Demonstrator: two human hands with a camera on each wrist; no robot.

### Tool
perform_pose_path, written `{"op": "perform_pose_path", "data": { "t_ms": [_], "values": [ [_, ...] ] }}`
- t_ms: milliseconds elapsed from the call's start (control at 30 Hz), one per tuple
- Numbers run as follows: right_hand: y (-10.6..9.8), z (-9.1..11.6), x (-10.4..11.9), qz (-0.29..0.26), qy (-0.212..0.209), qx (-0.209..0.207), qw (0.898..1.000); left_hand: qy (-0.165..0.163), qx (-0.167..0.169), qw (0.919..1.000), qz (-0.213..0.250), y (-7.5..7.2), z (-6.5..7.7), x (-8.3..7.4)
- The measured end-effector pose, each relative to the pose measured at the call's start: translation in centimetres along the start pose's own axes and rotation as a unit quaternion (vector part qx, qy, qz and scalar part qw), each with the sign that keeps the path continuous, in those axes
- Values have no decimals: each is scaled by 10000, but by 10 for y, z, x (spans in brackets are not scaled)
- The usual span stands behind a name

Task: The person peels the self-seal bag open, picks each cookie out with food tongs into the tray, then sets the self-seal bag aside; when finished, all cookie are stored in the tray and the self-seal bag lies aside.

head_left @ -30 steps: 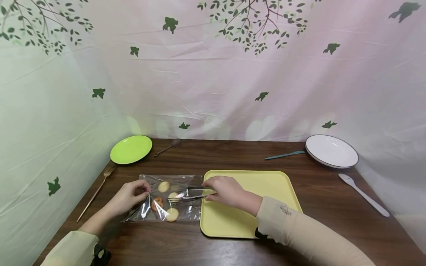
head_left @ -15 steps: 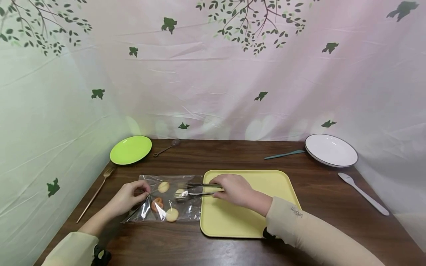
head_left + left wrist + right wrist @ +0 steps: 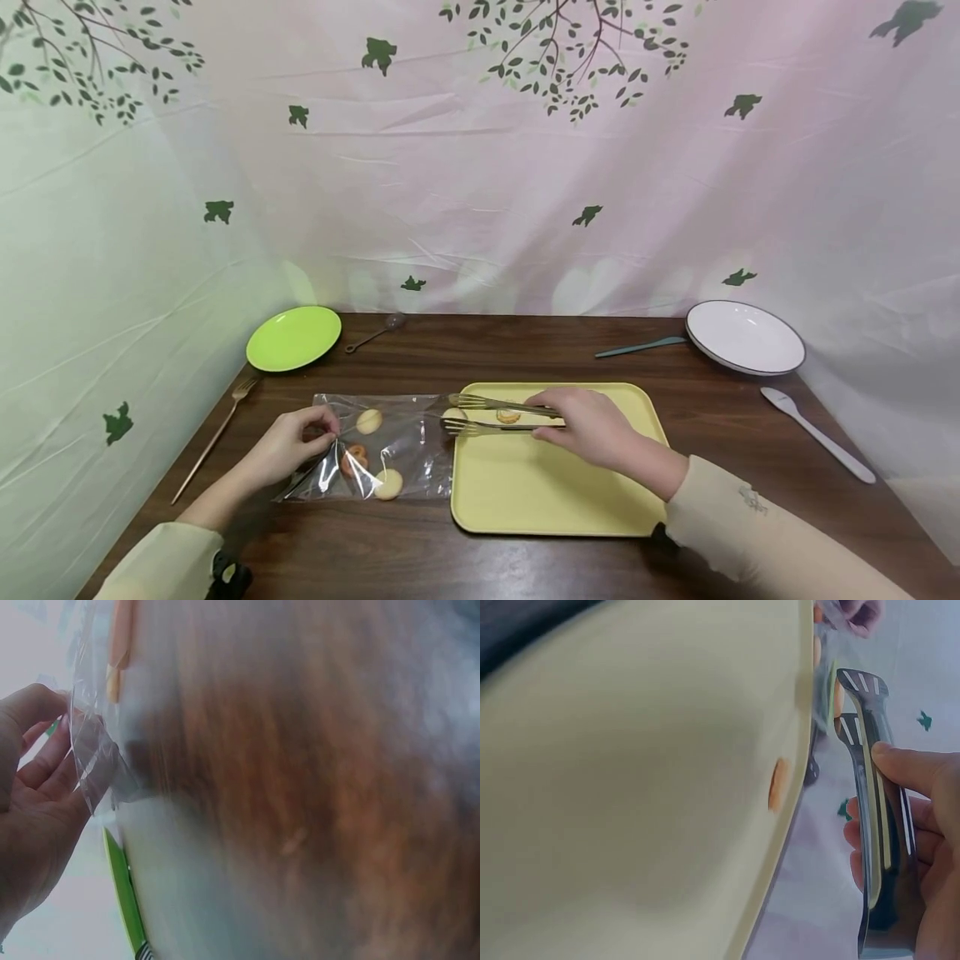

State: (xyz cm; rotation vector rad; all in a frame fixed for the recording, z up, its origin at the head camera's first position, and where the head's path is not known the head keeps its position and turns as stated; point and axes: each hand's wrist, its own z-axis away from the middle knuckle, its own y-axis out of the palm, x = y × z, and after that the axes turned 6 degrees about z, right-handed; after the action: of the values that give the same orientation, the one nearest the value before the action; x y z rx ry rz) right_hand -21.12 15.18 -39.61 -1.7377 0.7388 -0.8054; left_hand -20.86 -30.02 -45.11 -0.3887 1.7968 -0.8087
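Note:
My left hand (image 3: 294, 442) pinches the left end of a clear plastic bag (image 3: 412, 477), whose film also shows at the fingertips in the left wrist view. Inside the bag lie two round cookies (image 3: 368, 422) and a brown pretzel-shaped cookie (image 3: 355, 461). Above the yellow tray (image 3: 555, 492), my right hand (image 3: 592, 427) grips metal tongs (image 3: 491, 428) with slotted tips. Between those tips, at the bag's right end and the tray's left rim, is a pale round cookie (image 3: 453, 416). Another cookie (image 3: 507, 414) lies on the tray, seen between the tong arms.
A green plate (image 3: 294, 339), a brown spoon (image 3: 375, 333) and a copper-coloured fork (image 3: 215, 439) are at the left. On the right stand a white dish (image 3: 746, 338), a teal knife (image 3: 640, 347) and a white knife (image 3: 819, 435). A patterned cloth (image 3: 480, 192) encloses the table.
My right hand has drawn the tongs rightward out of the bag, bringing a cookie to the tray's left rim. The cookie on the tray has come into sight. My left hand has stayed put.

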Motion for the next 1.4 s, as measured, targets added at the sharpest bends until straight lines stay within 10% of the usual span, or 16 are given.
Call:
{"op": "perform_pose_path", "data": {
  "t_ms": [767, 1400],
  "values": [
    [-13, 70, -79, 483, 1153, -279, 9918, 0, -74, 9999, -152, 1, 4, 2],
    [-16, 59, -68, 194, 986, -223, 9947, -26, 12, 10000, -24, 1, 2, 0]
  ]
}}
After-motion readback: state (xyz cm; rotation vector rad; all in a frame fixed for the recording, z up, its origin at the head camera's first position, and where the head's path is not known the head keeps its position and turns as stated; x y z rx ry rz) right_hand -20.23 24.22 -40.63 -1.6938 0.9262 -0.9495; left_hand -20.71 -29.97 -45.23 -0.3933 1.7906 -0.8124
